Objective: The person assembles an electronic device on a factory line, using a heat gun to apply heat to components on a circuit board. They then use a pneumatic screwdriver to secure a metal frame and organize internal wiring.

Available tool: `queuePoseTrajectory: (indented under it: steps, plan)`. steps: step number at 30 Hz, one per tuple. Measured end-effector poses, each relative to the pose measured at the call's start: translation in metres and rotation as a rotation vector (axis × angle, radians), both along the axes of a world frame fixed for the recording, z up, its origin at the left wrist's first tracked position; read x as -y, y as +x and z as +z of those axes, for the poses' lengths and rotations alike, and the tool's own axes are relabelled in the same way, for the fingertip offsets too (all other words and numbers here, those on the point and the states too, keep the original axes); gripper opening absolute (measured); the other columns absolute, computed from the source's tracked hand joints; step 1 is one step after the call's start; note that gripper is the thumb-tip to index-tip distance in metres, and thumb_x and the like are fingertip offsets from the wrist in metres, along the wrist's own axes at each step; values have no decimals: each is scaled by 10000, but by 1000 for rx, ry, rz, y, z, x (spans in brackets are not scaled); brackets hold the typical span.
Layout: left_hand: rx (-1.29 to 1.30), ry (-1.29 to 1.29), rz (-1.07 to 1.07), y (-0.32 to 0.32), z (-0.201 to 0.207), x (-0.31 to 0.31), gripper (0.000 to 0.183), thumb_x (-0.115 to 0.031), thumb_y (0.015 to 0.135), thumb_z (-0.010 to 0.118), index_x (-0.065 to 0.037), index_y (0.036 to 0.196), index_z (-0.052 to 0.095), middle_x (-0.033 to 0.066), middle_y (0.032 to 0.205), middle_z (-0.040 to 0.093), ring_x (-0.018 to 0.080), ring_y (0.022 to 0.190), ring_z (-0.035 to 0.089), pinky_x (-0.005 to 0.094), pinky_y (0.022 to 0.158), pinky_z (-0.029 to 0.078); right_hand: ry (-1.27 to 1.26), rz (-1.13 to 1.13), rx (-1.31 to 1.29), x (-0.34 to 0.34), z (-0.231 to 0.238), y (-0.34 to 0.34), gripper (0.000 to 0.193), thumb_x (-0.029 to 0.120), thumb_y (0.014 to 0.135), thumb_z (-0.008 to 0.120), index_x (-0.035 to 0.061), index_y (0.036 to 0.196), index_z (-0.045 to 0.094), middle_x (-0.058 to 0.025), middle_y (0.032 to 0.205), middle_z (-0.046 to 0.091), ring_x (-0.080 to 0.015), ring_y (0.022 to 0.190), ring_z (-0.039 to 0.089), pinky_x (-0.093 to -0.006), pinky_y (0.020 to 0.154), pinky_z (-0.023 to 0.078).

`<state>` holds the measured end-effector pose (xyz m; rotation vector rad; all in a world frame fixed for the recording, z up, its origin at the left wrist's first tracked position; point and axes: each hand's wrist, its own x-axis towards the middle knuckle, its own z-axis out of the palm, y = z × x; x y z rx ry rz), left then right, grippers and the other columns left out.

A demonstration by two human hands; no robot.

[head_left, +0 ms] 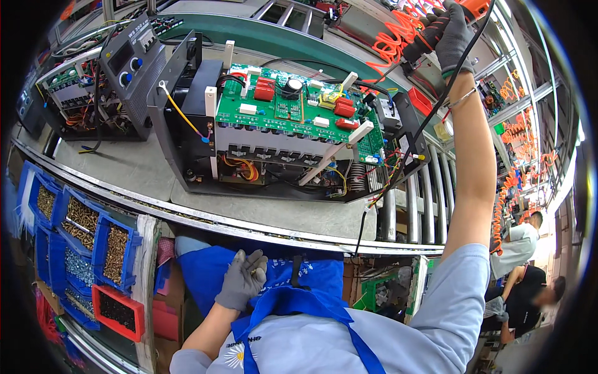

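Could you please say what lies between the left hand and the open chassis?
Between the left hand and chassis, the head view shows the bench's metal edge and grey worktop.

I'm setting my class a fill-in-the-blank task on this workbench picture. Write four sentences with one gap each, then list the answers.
1. The large circuit board on the open machine is coloured ____.
2. The left hand and the right hand each wear a ____.
3. The left hand is in front of the ____ apron.
4. The bin holding small dark pieces is coloured ____.

Missing words: green; glove; blue; red.
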<state>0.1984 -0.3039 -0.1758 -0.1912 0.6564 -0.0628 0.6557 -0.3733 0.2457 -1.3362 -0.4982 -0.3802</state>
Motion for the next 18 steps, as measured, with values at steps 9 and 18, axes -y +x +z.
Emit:
queuePoseTrajectory:
  steps: [9, 18]
  plan:
    - [3, 30, 38, -1, -3, 0, 455, -376, 952, 577, 38, 1142, 575, 192, 1062, 618, 265, 898, 619, 299, 685, 541, -112, 63, -22, 2, -1, 0, 428, 437, 849, 657, 22, 844, 552, -70, 565, 542, -151, 423, 515, -276, 402, 455]
    - [2, 15, 20, 4, -1, 0, 424, -357, 942, 600, 31, 1112, 604, 184, 1047, 630, 260, 899, 609, 285, 683, 530, -70, 123, 122, -3, -7, -9, 439, 417, 862, 646, 27, 1047, 565, -53, 713, 553, -159, 544, 563, -296, 477, 504]
